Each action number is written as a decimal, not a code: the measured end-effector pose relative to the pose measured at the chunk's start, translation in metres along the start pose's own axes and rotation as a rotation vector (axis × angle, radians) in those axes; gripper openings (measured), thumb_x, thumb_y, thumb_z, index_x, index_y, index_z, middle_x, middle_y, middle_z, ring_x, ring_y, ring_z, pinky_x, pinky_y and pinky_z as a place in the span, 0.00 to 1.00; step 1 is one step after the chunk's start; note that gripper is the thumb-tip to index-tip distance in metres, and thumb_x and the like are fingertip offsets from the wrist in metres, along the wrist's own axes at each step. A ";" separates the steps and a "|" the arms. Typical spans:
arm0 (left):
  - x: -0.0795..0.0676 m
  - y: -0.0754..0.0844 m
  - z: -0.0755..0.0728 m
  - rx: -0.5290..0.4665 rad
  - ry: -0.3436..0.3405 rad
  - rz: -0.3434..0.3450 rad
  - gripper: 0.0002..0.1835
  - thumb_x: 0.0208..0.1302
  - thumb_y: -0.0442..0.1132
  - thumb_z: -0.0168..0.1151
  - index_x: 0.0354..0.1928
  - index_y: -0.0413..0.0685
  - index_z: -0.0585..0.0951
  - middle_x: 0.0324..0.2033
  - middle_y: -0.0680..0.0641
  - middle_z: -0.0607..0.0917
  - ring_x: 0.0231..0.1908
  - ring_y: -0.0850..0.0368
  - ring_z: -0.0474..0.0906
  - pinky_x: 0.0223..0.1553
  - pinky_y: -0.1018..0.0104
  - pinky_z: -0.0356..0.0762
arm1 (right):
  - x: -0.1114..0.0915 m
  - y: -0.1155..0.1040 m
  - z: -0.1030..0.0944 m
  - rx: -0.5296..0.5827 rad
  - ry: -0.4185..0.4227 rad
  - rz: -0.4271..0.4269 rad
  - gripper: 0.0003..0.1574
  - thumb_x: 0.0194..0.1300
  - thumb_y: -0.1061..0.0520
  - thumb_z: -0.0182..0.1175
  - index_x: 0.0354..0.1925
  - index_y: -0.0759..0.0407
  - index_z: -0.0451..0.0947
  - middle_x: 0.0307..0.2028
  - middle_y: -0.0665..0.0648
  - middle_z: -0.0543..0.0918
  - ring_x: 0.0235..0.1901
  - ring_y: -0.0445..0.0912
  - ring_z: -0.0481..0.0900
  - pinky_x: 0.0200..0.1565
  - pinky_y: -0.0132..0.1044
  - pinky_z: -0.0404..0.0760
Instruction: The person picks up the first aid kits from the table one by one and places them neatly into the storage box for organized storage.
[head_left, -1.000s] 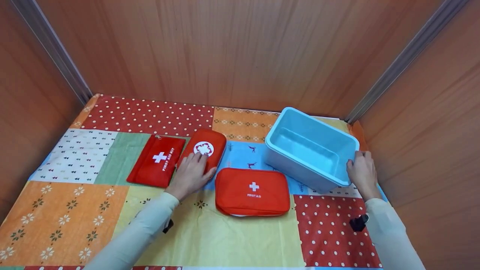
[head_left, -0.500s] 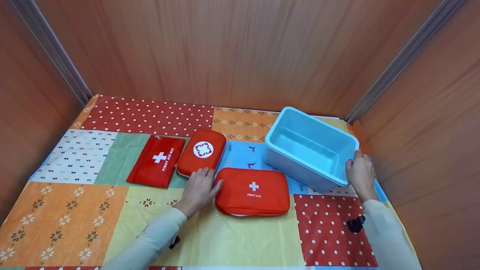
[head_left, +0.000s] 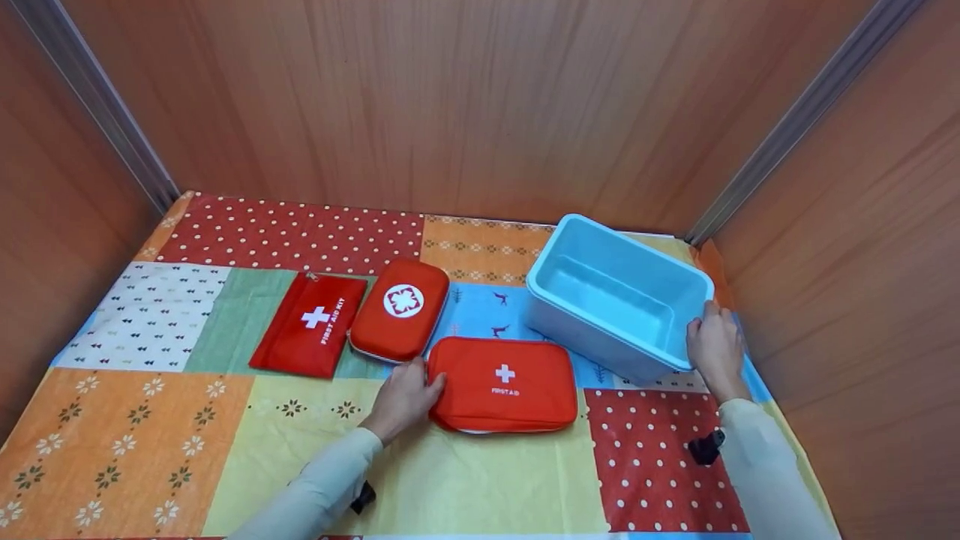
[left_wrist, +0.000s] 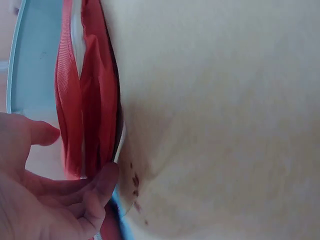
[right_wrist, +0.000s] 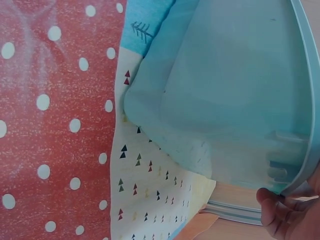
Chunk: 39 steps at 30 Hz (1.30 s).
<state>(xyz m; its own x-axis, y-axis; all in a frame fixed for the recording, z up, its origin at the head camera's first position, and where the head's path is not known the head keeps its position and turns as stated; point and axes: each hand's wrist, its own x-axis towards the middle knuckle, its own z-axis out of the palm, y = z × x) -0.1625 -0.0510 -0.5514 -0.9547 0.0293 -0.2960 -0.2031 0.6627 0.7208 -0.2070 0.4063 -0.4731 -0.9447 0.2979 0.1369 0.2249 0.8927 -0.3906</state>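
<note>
1. First-aid bag [head_left: 502, 397] lies flat on the cloth-covered desk [head_left: 420, 487], printed face up, on the near side of the blue box [head_left: 585, 334].
2. The hands are well apart. The left hand [head_left: 403, 397] is at the bag's left end, thumb by the upper edge, fingers low; whether it grips firmly, I cannot tell. The right hand [head_left: 718, 352] pinches the box's rim.
3. Lifting by that one end could let the other end sag and drag, since the cover looks soft.
4. The hard case [head_left: 397, 330] sits just beside the bag's far left corner; a knuckle could nudge it into the flat pouch [head_left: 300, 337].
5. A hard pull on the rim could tip or turn the box.
6. The box crowds the bag's far right corner, and the right wall [head_left: 847, 337] is near the right hand. The most open room lies on the bag's near side.
</note>
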 end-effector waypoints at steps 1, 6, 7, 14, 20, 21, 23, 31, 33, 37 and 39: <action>0.001 0.000 0.000 -0.046 -0.009 -0.025 0.18 0.66 0.49 0.63 0.50 0.44 0.75 0.31 0.48 0.79 0.31 0.57 0.78 0.32 0.69 0.81 | 0.000 0.000 0.000 0.002 0.001 0.000 0.29 0.76 0.54 0.45 0.68 0.70 0.60 0.50 0.72 0.72 0.49 0.67 0.75 0.55 0.63 0.76; 0.006 0.001 -0.003 -0.192 -0.039 -0.098 0.15 0.68 0.46 0.60 0.47 0.43 0.75 0.32 0.46 0.79 0.31 0.55 0.77 0.27 0.71 0.74 | 0.000 -0.001 0.002 0.006 0.017 -0.009 0.29 0.75 0.57 0.45 0.68 0.72 0.59 0.50 0.74 0.71 0.48 0.68 0.75 0.53 0.63 0.77; 0.007 0.001 -0.004 -0.208 -0.042 -0.107 0.14 0.68 0.45 0.60 0.47 0.43 0.75 0.32 0.45 0.78 0.32 0.54 0.77 0.27 0.71 0.73 | 0.001 -0.001 0.002 0.008 0.019 -0.009 0.29 0.75 0.57 0.45 0.68 0.72 0.59 0.49 0.74 0.71 0.48 0.68 0.75 0.52 0.63 0.77; 0.009 0.002 -0.006 -0.279 -0.095 -0.163 0.12 0.70 0.42 0.58 0.48 0.42 0.74 0.34 0.43 0.77 0.34 0.52 0.76 0.29 0.70 0.74 | 0.000 -0.001 0.004 0.015 0.041 -0.029 0.27 0.76 0.57 0.45 0.65 0.71 0.62 0.47 0.72 0.72 0.45 0.66 0.76 0.52 0.62 0.78; 0.011 0.000 -0.004 -0.237 -0.088 -0.103 0.13 0.71 0.41 0.57 0.51 0.41 0.75 0.37 0.44 0.78 0.38 0.52 0.75 0.34 0.68 0.76 | 0.001 0.000 0.003 0.009 0.051 -0.033 0.26 0.75 0.57 0.46 0.65 0.71 0.62 0.48 0.73 0.72 0.47 0.67 0.75 0.53 0.62 0.78; 0.012 -0.001 -0.004 -0.222 -0.080 -0.086 0.13 0.71 0.41 0.57 0.51 0.41 0.75 0.37 0.44 0.78 0.39 0.52 0.75 0.36 0.68 0.76 | 0.000 0.001 0.003 0.009 0.050 -0.032 0.26 0.75 0.57 0.46 0.65 0.71 0.62 0.48 0.73 0.72 0.47 0.67 0.75 0.53 0.62 0.78; 0.013 -0.002 -0.003 -0.201 -0.066 -0.061 0.13 0.70 0.41 0.58 0.51 0.40 0.76 0.38 0.44 0.79 0.40 0.52 0.75 0.39 0.66 0.78 | 0.001 0.001 0.004 0.008 0.051 -0.032 0.26 0.75 0.57 0.46 0.65 0.72 0.62 0.48 0.74 0.71 0.47 0.67 0.75 0.53 0.63 0.78; 0.011 0.000 -0.004 -0.203 -0.038 -0.018 0.13 0.70 0.39 0.59 0.51 0.40 0.78 0.41 0.44 0.81 0.42 0.51 0.76 0.45 0.61 0.81 | 0.001 0.000 0.004 0.008 0.055 -0.025 0.27 0.75 0.57 0.46 0.66 0.71 0.63 0.48 0.73 0.72 0.47 0.67 0.76 0.53 0.62 0.78; 0.011 0.001 -0.005 -0.207 -0.031 -0.018 0.13 0.70 0.38 0.59 0.51 0.40 0.79 0.41 0.44 0.81 0.42 0.52 0.76 0.45 0.62 0.81 | 0.001 0.001 0.004 0.003 0.061 -0.031 0.26 0.75 0.58 0.46 0.65 0.71 0.63 0.47 0.73 0.72 0.47 0.67 0.76 0.53 0.63 0.78; 0.011 0.003 -0.005 -0.217 -0.026 -0.025 0.11 0.69 0.37 0.59 0.50 0.42 0.80 0.39 0.44 0.80 0.39 0.52 0.75 0.39 0.66 0.80 | 0.000 0.001 0.004 0.002 0.057 -0.036 0.26 0.75 0.57 0.46 0.66 0.70 0.62 0.48 0.72 0.72 0.46 0.66 0.76 0.53 0.62 0.78; 0.012 0.003 -0.005 -0.223 -0.024 -0.022 0.10 0.69 0.37 0.59 0.49 0.42 0.81 0.37 0.45 0.79 0.38 0.53 0.75 0.37 0.68 0.78 | 0.000 0.001 0.004 0.003 0.045 -0.027 0.27 0.75 0.56 0.46 0.67 0.69 0.61 0.48 0.72 0.72 0.47 0.66 0.76 0.54 0.62 0.78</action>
<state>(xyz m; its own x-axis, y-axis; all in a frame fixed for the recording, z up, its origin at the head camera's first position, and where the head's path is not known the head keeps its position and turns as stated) -0.1754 -0.0524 -0.5490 -0.9447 0.0367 -0.3259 -0.2690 0.4820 0.8339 -0.2074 0.4061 -0.4774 -0.9386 0.2890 0.1884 0.1989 0.8996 -0.3889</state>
